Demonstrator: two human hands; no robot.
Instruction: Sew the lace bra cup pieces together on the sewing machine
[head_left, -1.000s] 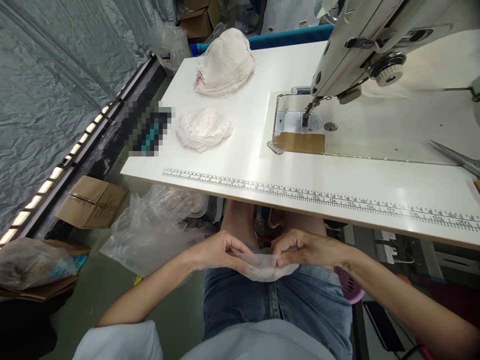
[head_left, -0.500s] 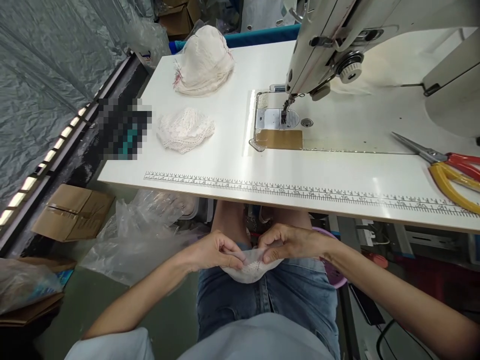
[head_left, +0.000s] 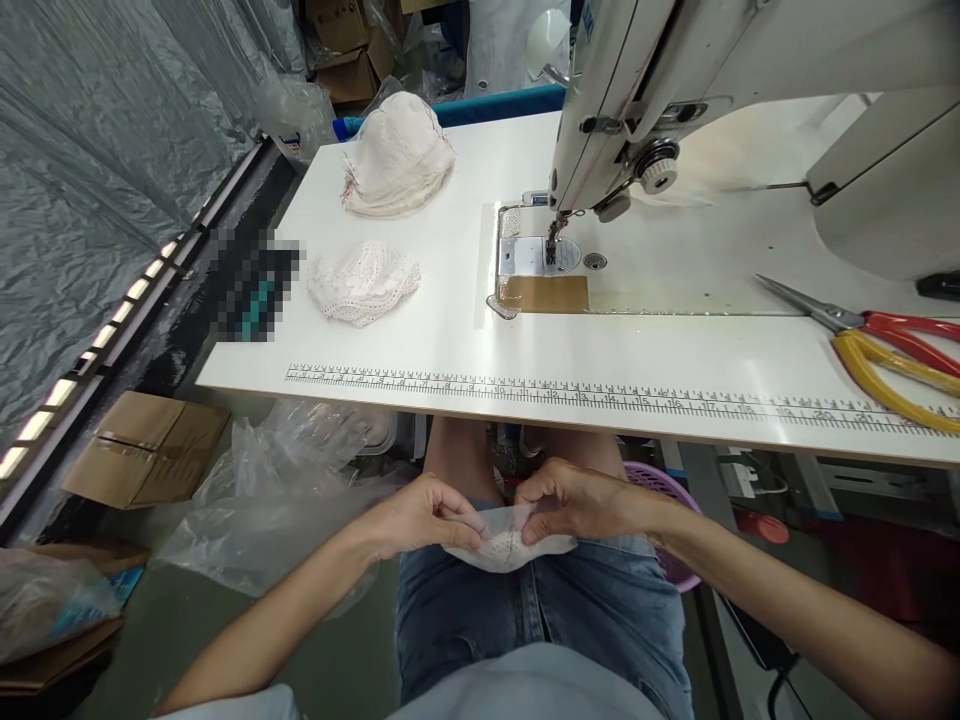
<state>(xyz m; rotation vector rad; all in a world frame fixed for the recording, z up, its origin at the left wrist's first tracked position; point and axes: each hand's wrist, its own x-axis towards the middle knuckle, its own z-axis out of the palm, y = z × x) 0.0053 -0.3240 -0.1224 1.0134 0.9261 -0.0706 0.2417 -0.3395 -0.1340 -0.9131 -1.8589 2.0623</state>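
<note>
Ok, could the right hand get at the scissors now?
Probably, once free: the scissors lie uncovered on the tabletop, but the right hand pinches the white lace piece over the lap.

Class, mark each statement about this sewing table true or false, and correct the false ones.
1. The left hand and right hand both hold the white piece over the lap. True.
2. The scissors are closed on the white piece. False: the scissors lie on the table, touching neither hand.
3. The scissors have one red and one yellow handle. True.
4. The cardboard box stands on the table. False: the cardboard box is off the table, down to its left.
5. The flatter lace pile is nearer the printed ruler than the taller cream pile. True.
</note>
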